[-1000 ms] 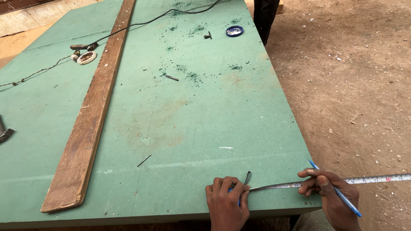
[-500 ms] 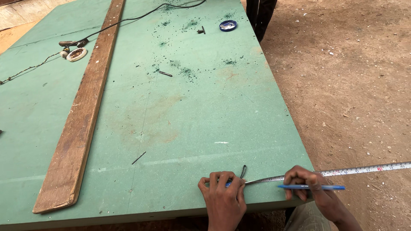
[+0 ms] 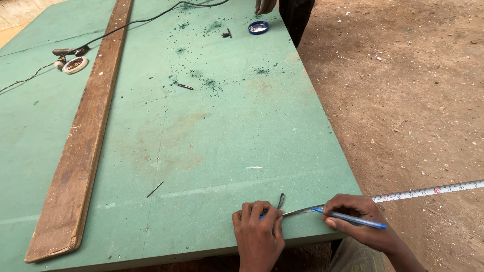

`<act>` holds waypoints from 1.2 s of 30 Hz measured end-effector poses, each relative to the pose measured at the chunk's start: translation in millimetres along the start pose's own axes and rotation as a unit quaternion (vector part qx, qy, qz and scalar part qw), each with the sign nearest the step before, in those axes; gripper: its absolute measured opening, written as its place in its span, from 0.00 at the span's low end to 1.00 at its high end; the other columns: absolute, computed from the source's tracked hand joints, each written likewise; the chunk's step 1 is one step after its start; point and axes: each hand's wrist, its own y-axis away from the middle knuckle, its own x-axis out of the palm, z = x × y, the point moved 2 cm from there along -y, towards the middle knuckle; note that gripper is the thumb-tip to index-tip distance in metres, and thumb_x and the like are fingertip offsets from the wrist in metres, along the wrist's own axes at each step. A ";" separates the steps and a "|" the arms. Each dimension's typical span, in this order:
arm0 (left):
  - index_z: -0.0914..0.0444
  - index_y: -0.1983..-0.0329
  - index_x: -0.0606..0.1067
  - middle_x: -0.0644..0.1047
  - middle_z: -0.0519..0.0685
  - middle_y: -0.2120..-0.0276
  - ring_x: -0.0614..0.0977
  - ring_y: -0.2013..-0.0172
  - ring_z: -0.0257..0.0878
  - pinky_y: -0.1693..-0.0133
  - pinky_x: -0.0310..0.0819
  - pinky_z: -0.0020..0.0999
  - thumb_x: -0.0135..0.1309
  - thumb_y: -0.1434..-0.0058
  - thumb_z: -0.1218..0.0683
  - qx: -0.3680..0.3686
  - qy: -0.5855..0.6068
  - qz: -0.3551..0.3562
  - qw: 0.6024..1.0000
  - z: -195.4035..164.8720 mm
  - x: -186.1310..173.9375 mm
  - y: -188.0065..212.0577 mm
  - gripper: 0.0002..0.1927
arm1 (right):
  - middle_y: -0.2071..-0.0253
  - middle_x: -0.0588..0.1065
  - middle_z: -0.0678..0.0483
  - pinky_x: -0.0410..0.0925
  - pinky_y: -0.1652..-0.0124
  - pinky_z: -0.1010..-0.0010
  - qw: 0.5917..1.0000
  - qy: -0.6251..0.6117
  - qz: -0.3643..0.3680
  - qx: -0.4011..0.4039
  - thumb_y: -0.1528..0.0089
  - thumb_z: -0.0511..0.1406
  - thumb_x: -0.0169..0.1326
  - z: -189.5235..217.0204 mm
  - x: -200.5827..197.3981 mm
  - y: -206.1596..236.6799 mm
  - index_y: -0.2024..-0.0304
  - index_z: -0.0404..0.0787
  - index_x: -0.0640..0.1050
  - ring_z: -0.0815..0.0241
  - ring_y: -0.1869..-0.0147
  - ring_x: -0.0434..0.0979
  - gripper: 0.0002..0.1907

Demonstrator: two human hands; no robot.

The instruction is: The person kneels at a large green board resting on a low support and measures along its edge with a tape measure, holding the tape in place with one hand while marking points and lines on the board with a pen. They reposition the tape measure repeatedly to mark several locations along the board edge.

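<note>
Two bare hands work at the near edge of a large green-faced board [image 3: 166, 136]. The left hand [image 3: 258, 232] lies palm-down on the board, fingers curled and pressing the end of a metal measuring tape blade with printed graduations [image 3: 428, 191] against the surface; a small blue part shows under the fingers, and whether the fingers close around it cannot be told. The right hand [image 3: 364, 221] is closed in a writing grip on a slim blue ballpoint pen [image 3: 350, 218], tip pointing left.

Key relation: the tape's long axis runs from the left hand rightward and slightly upward in the picture, passing under the right hand and out past the board's right edge over the ground. The pen lies almost parallel to the tape, with its tip just at the blade, between the two hands. The right hand is the nearer to that tip; the left hand sits just beside it at the tape end. A small dark bent metal piece [image 3: 280, 200] stands just above the left fingers.

Surface: the board carries a long weathered brown wooden plank [image 3: 88, 126] along its left side, a black cable [image 3: 126, 26], a round white roll [image 3: 74, 64], a small round blue lid [image 3: 258, 27], loose dark nails [image 3: 184, 86] and scattered green dust.

Room: outdoor bare brown earth [image 3: 403, 90] lies to the right. Another person's hand [image 3: 264, 6] rests at the far edge.
</note>
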 end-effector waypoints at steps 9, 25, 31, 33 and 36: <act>0.58 0.67 0.82 0.78 0.43 0.63 0.76 0.58 0.43 0.56 0.64 0.45 0.63 0.44 0.56 0.023 -0.012 -0.032 0.999 -4.6 -7.3 2.3 0.03 | 0.69 0.81 0.52 0.73 0.69 0.76 0.999 0.026 -0.023 -0.033 0.46 0.32 0.66 -5.7 -13.3 9.2 0.64 0.35 0.83 0.70 0.67 0.78 0.09; 0.55 0.63 0.83 0.78 0.43 0.62 0.77 0.57 0.43 0.54 0.65 0.47 0.64 0.46 0.58 0.011 -0.043 -0.005 0.999 -5.9 -5.0 7.0 0.08 | 0.75 0.76 0.54 0.61 0.81 0.78 0.984 0.038 -0.152 -0.089 0.44 0.31 0.63 -9.4 -15.8 12.5 0.74 0.38 0.78 0.73 0.78 0.67 0.06; 0.55 0.63 0.83 0.78 0.43 0.61 0.77 0.57 0.43 0.54 0.65 0.47 0.64 0.47 0.58 0.014 -0.043 -0.013 0.999 -7.4 -5.4 6.6 0.08 | 0.70 0.76 0.50 0.61 0.77 0.79 0.976 -0.158 -0.130 -0.078 0.44 0.26 0.62 -16.0 -23.0 17.3 0.68 0.34 0.78 0.73 0.74 0.67 0.05; 0.55 0.63 0.83 0.78 0.42 0.61 0.77 0.57 0.42 0.54 0.65 0.47 0.64 0.47 0.58 0.015 -0.043 -0.015 0.999 -7.4 -5.4 7.1 0.08 | 0.69 0.76 0.49 0.61 0.76 0.79 0.977 -0.144 -0.132 -0.083 0.44 0.25 0.62 -18.1 -22.2 19.7 0.68 0.32 0.78 0.73 0.73 0.67 0.05; 0.55 0.63 0.83 0.78 0.42 0.61 0.77 0.57 0.42 0.54 0.66 0.46 0.64 0.47 0.58 0.013 -0.044 -0.016 0.999 -7.0 -5.1 7.3 0.08 | 0.66 0.76 0.47 0.62 0.74 0.79 0.972 -0.162 -0.131 -0.112 0.43 0.24 0.61 -20.0 -22.3 21.6 0.66 0.32 0.77 0.72 0.70 0.68 0.05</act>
